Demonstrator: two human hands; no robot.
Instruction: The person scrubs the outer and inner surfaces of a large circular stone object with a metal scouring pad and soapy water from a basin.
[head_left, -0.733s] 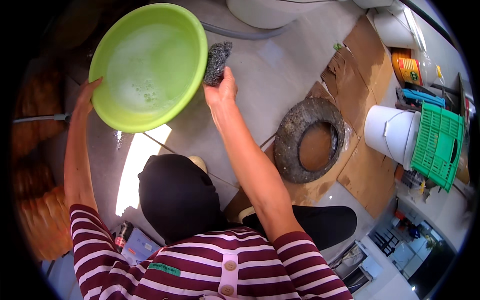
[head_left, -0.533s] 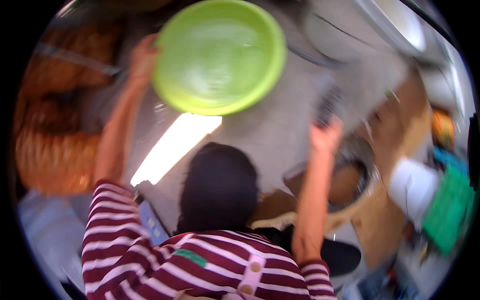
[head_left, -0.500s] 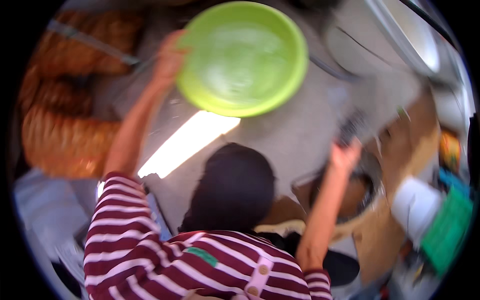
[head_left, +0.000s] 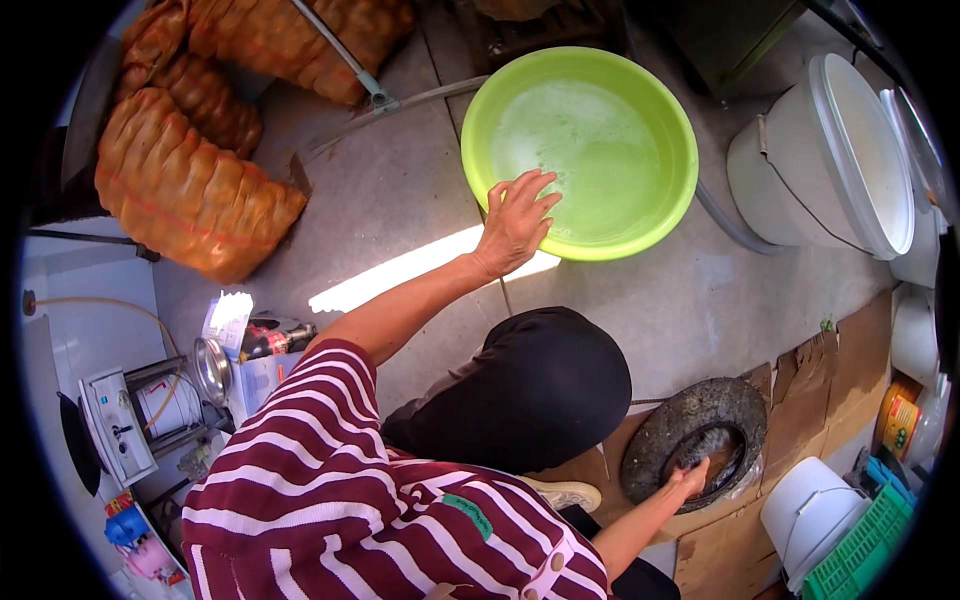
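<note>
Standing by the squatting person, I note the two hands working well apart.

Left hand: fingers loosely spread and slightly bent, reaching over the near left edge of the green basin. Whether the palm bears on the rim is unclear; no firm grip shows. My reading: the hand rests there for steadiness or to keep the basin within reach.

Basin: sits on the floor in front of the knee, pale sudsy water inside. Low and level placing presumably keeps the water from slopping.

Right hand: closed around a grey steel-wool pad, pad end foremost, at the opening of a dark, rough ring. Held this way, the coarse end probably leads and the fingers stay behind it. Contact between pad and ring: cannot tell.

Ring: lies flat on cardboard, to the person's right. The sheet, I suppose, spares the tiles from dirt and drips.

Periphery: white bucket beside a green crate at the right; filled mesh sacks at upper left, apparently set aside from the wet area.
</note>
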